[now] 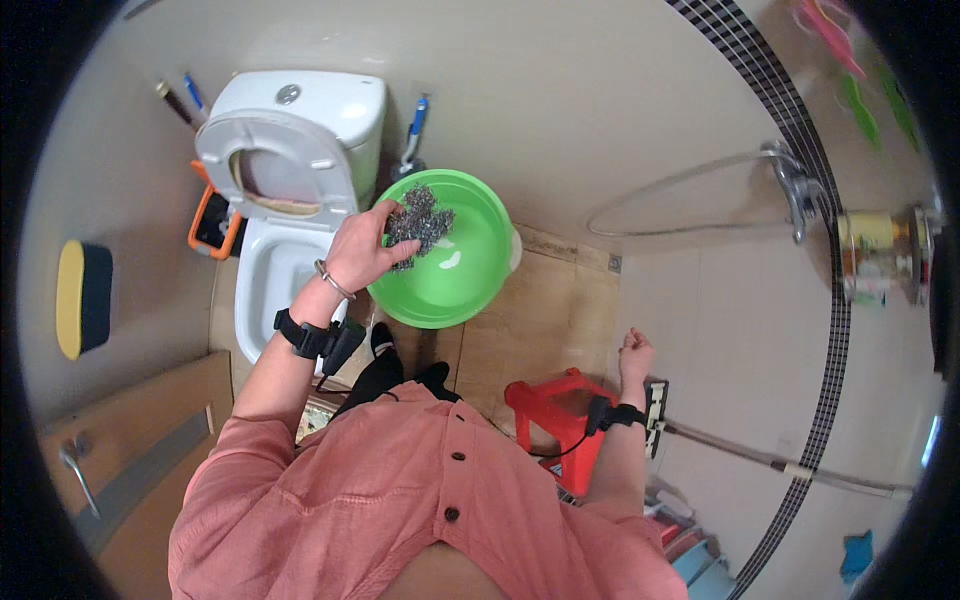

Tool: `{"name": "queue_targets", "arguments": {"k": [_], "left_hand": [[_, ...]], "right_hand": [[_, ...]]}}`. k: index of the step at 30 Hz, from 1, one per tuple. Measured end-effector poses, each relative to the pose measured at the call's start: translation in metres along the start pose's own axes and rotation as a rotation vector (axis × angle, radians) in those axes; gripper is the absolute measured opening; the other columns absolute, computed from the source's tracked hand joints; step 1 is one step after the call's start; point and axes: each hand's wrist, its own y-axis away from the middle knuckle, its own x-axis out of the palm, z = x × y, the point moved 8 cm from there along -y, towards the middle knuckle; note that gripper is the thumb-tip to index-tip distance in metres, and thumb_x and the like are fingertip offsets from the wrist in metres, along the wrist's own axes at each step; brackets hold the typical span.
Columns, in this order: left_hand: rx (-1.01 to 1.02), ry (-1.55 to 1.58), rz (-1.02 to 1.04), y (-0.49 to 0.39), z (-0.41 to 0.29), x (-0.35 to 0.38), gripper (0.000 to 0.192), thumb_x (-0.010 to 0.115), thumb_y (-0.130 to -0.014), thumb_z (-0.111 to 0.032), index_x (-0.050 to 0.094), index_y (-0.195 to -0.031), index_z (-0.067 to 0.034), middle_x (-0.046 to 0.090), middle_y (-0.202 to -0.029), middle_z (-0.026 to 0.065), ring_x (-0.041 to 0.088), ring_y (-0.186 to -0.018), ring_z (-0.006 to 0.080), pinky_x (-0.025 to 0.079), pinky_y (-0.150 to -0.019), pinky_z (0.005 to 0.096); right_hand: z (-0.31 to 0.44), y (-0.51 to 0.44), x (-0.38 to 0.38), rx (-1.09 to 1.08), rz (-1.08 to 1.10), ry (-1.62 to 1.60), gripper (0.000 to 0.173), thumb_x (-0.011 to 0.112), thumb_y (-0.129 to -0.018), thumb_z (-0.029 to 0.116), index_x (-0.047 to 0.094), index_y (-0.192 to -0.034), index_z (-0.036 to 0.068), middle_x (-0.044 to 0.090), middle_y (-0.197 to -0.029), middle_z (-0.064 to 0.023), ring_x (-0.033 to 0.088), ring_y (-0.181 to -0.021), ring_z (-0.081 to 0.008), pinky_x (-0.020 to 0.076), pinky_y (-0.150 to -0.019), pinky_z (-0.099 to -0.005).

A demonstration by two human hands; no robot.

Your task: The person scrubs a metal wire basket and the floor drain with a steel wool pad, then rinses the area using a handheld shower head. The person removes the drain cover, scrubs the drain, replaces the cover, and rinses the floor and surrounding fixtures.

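Note:
My left hand (369, 246) grips a grey tangle of steel wool scourers (424, 222) between the thumb and fingers. It hangs over the left side of a round green plastic basin (480, 277). White glare shows on the basin's inner bottom; whether water is in it I cannot tell. To the left stands a white toilet (289, 262), its lid and seat (277, 161) raised. My right hand (636, 354) is off to the right, fingers curled in, with nothing visible in it. Below that hand is a red plastic stool (559, 409).
A blue-handled toilet brush (416, 131) stands behind the basin. An orange-rimmed bin (206, 221) sits left of the toilet. A squeegee-like mop (655, 420) leans by my right wrist. The shower hose (667, 180) loops along the wall, and a wooden door (150, 450) is at lower left.

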Motion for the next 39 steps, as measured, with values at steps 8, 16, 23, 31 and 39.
{"name": "queue_targets", "arguments": {"k": [8,16,23,31,39], "left_hand": [[0.157,-0.020,0.137,-0.045,-0.061,0.013,0.049,0.075,-0.069,-0.031,0.058,-0.103,-0.001,0.056,-0.066,0.0175,0.060,-0.065,0.0340,0.047,-0.060,0.0398],[0.195,-0.029,0.160,-0.063,-0.078,0.010,0.050,0.075,-0.069,-0.029,0.057,-0.105,0.000,0.061,-0.075,0.0197,0.061,-0.070,0.0333,0.047,-0.062,0.0379],[0.239,-0.030,0.024,-0.066,-0.073,0.002,0.048,0.074,-0.070,-0.027,0.056,-0.104,0.002,0.063,-0.081,0.0216,0.062,-0.078,0.0363,0.048,-0.069,0.0406],[0.071,-0.020,0.087,-0.080,-0.085,0.041,0.049,0.075,-0.069,-0.020,0.054,-0.106,0.005,0.065,-0.090,0.0198,0.064,-0.084,0.0281,0.048,-0.074,0.0362],[0.167,-0.064,-0.003,-0.093,-0.145,0.076,0.046,0.077,-0.066,-0.025,0.057,-0.099,0.000,0.064,-0.081,0.0204,0.061,-0.077,0.0379,0.048,-0.071,0.0421]], "right_hand": [[-0.068,-0.009,-0.118,0.328,-0.145,-0.144,0.027,0.055,-0.087,0.023,0.069,-0.089,-0.001,0.068,-0.079,-0.0142,0.066,-0.075,-0.0247,0.0496,-0.069,-0.0353],[-0.034,-0.055,-0.228,0.100,-0.399,0.184,0.026,0.055,-0.086,0.021,0.068,-0.081,-0.001,0.066,-0.072,-0.0166,0.065,-0.067,-0.0267,0.0496,-0.064,-0.0375],[0.022,-0.151,-0.266,0.202,-0.495,-0.117,0.033,0.052,-0.089,0.023,0.065,-0.070,0.001,0.063,-0.063,-0.0050,0.058,-0.054,-0.0111,0.0461,-0.047,-0.0257],[0.188,-0.299,-0.274,-0.285,-0.524,-0.396,0.035,0.055,-0.089,0.031,0.071,-0.078,0.001,0.063,-0.063,-0.0064,0.059,-0.055,-0.0125,0.0463,-0.052,-0.0283],[0.256,-0.397,-0.204,0.174,-0.122,-0.896,0.028,0.056,-0.087,0.010,0.055,-0.062,-0.003,0.057,-0.054,-0.0117,0.051,-0.039,-0.0166,0.0379,-0.033,-0.0305]]}}
